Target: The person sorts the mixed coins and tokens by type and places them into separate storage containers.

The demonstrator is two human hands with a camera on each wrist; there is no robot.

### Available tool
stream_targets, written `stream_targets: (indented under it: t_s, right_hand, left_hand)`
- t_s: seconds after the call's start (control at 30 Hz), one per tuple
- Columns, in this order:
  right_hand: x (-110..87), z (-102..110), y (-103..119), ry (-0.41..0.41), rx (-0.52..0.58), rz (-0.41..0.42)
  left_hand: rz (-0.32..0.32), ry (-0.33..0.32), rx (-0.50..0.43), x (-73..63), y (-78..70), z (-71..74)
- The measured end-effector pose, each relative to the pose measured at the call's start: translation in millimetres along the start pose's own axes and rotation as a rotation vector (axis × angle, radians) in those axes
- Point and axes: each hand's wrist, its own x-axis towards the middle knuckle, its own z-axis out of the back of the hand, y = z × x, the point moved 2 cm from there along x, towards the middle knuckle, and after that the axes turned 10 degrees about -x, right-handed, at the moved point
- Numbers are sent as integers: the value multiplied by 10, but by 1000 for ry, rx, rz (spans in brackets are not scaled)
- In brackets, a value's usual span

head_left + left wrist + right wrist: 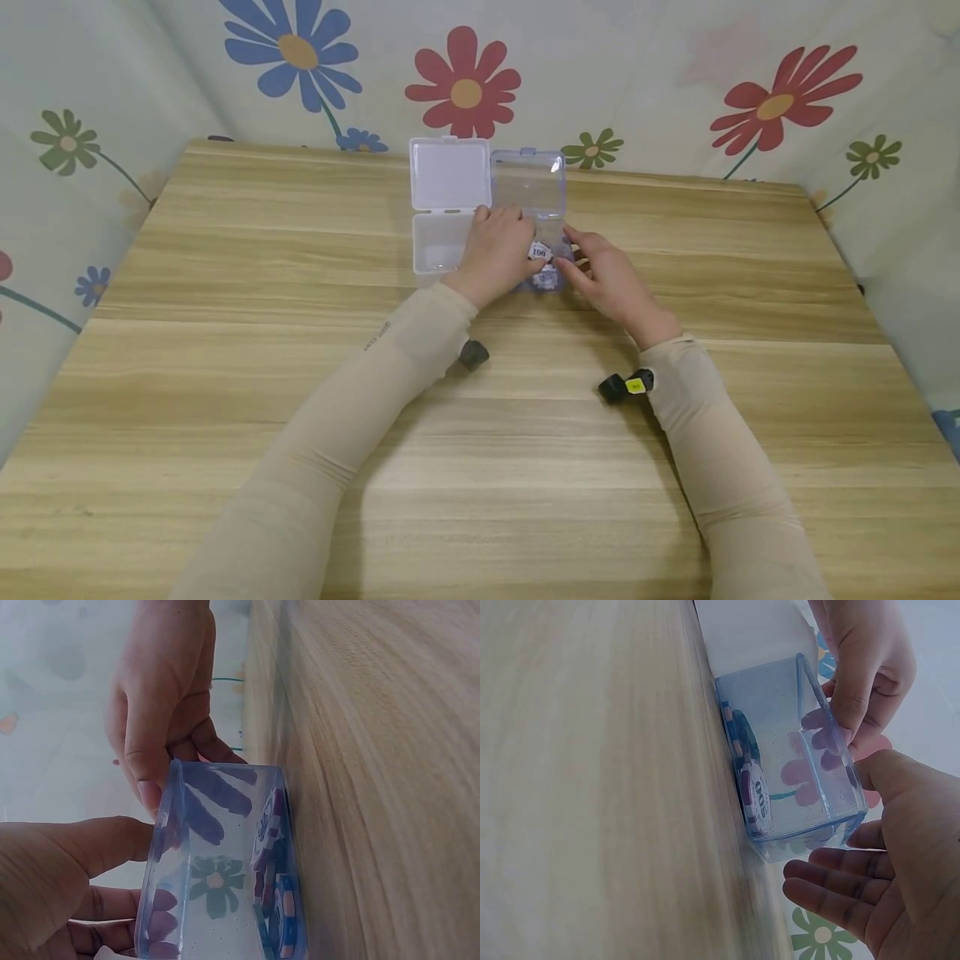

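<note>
A clear blue-tinted plastic box (551,237) stands with its lid (527,183) flipped back. Several poker chips lie on its bottom, one white chip (539,251) marked 100. My left hand (498,246) grips the box from its left, thumb at the rim and fingers over the side; in the right wrist view those fingers show through the plastic. From the right, my right hand (607,275) holds the rim between thumb and index finger, the other fingers (832,889) spread outside the wall. The two thumbs are close together at the rim.
A whitish plastic box (435,242), lid (450,173) also flipped back, stands directly left of the blue-tinted one, partly hidden by my left hand. Both are near the far edge of the wooden table (480,467), before a flowered curtain (637,83).
</note>
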Motion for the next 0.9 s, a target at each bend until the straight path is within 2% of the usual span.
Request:
stream_targets:
  t_s: [0.47,0.7,0.9]
  right_hand:
    - [46,-27,-63,20,16,0]
    - [53,17,-171,25,-21,-4]
    - [49,61,-223,33,-65,-11]
  left_hand:
    - [-3,-38,11,-23,49,22]
    - [-48,-81,-12,-48,61,22]
    - [-78,-118,-30,-90,76,85]
